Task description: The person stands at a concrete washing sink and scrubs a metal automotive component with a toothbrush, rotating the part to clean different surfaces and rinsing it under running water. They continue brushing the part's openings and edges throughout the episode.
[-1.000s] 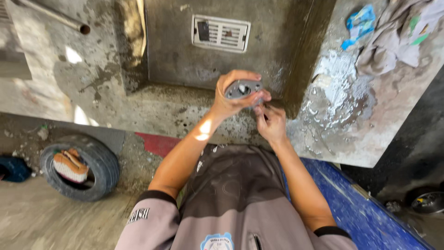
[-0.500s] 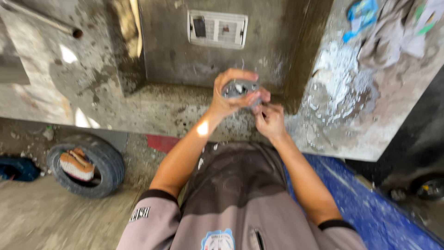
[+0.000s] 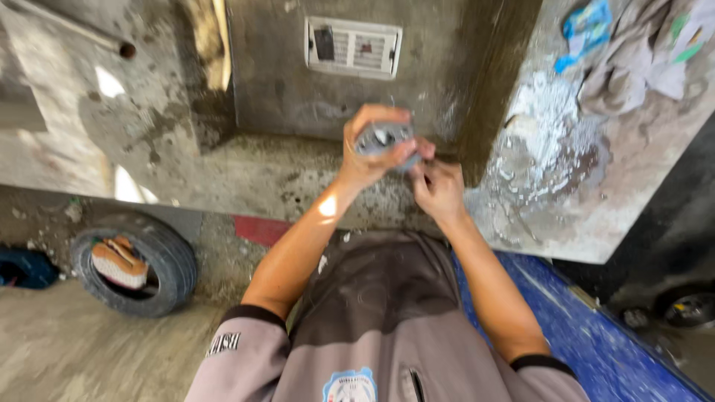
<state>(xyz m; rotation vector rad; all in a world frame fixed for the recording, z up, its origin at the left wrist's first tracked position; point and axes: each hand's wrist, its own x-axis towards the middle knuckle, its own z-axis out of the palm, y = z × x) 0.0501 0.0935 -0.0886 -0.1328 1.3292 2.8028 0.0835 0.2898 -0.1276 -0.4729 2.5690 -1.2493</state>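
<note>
We look down on our left hand (image 3: 372, 149), raised in front of the chest and clasped around a small grey metal part (image 3: 383, 139), fingers curled over its top and thumb under it. The picture is blurred, so we cannot tell the part's exact shape. Our right hand (image 3: 439, 190) sits just beside and below the left, fingertips pinched against the part's lower right edge. Above the hands, a white vented plate (image 3: 352, 48) is set in the grey concrete wall (image 3: 275, 82). Far down to the left of the left hand, 1 old tyre (image 3: 160, 260) lies on the ground.
</note>
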